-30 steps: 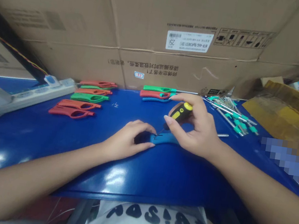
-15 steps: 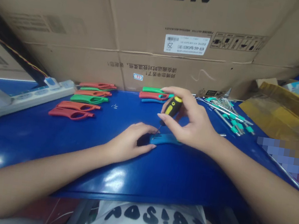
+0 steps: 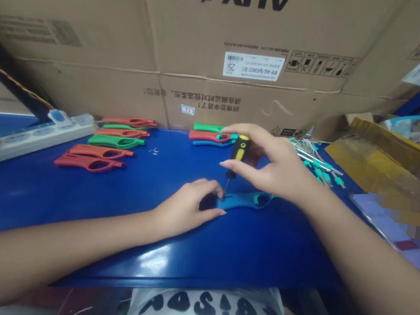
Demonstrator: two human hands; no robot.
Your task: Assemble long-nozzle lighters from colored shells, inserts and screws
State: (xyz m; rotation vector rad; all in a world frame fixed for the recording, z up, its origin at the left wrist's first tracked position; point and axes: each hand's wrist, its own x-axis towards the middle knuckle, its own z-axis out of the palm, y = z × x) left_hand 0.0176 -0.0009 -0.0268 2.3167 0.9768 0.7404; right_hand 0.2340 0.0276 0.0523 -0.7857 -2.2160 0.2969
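My right hand [image 3: 273, 159] is closed round the black and yellow handle of a screwdriver [image 3: 239, 154], held nearly upright. Its thin shaft points down at the left end of a blue plastic lighter body [image 3: 243, 201], which lies flat on the blue table [image 3: 128, 250]. A teal trigger piece shows in the lighter body's loop. With thumb and fingers, my left hand [image 3: 187, 206] grips that same left end, close by the screwdriver tip. Whether a screw sits under the tip is too small to make out.
Several red, orange and green lighter bodies [image 3: 90, 163] lie at the left, with tiny metal pins [image 3: 154, 152] near them. More casings [image 3: 207, 136] rest at the back. Metal rods with teal parts [image 3: 321, 169] are piled behind my right hand. A power strip [image 3: 43, 135] and cardboard box [image 3: 172, 41] border the table.
The view has shifted slightly. The screwdriver stands more upright than before, its tip still at the lighter body's left end. More of the lighter body and its teal trigger now shows.
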